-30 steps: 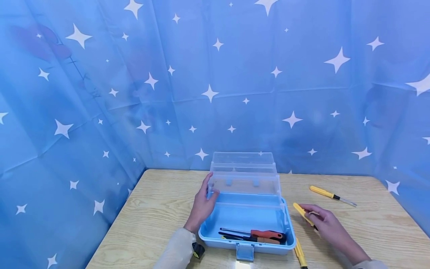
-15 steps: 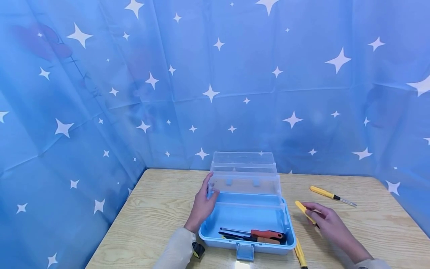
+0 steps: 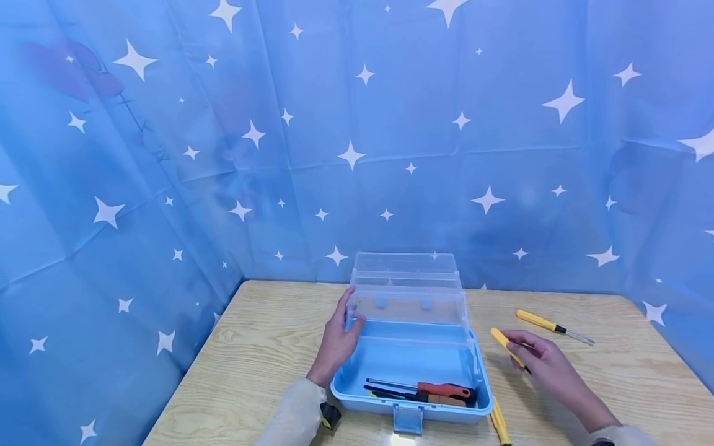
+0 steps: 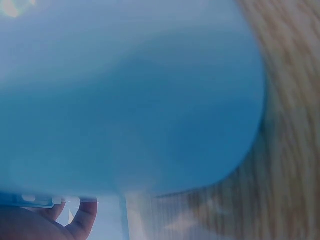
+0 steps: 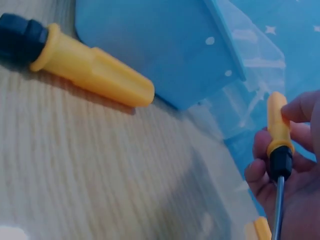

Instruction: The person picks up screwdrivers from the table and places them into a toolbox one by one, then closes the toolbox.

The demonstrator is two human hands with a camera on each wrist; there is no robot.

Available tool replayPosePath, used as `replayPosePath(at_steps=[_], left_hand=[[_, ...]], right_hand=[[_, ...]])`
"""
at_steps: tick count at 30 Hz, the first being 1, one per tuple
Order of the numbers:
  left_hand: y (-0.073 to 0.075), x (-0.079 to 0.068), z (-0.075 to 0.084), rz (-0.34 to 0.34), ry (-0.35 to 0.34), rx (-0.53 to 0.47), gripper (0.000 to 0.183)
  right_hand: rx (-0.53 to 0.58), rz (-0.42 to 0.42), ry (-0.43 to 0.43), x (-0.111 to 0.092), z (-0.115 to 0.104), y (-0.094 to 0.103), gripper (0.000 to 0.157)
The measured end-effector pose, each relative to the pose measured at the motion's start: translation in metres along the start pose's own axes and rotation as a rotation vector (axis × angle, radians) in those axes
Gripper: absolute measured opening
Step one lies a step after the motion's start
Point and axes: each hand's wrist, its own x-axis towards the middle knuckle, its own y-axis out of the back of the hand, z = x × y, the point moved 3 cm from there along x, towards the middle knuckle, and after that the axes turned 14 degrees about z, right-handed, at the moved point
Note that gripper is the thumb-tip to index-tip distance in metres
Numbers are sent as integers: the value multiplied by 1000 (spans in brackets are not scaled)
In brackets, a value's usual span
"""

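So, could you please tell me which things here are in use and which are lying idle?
In use:
- right hand gripping yellow-handled screwdriver
- left hand on light blue plastic toolbox

Idle:
- far yellow screwdriver
- near yellow screwdriver
- wooden table

The left wrist view is showing only a blurred pale blue plastic box wall [image 4: 125, 100], with the left hand [image 4: 45, 222] being cut off by the bottom edge; in the right wrist view, the yellow-handled metal-shafted screwdriver [image 5: 278, 137] is running out of frame below, its tip unseen
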Motion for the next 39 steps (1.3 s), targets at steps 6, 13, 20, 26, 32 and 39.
replayPosePath(at_steps=[6, 13, 20, 26, 32, 39], left_hand=[[0, 0, 0, -1, 1, -8, 59], [0, 0, 0, -3, -6, 1, 60], [1, 0, -1, -5, -11, 2, 59], [1, -1, -1, -6, -12, -3, 58], [1, -1, -1, -6, -13, 2, 59], [0, 0, 0, -15, -19, -7, 59]], right_hand=[[13, 3, 64, 4, -7, 1, 47], [0, -4, 108, 7, -18, 1, 45], [-31, -5, 109, 9, -29, -4, 47], [-46, -8, 123, 12, -37, -7, 46], [-40, -8, 149, 15, -45, -4, 46], [-29, -23, 170, 18, -59, -1, 45]])
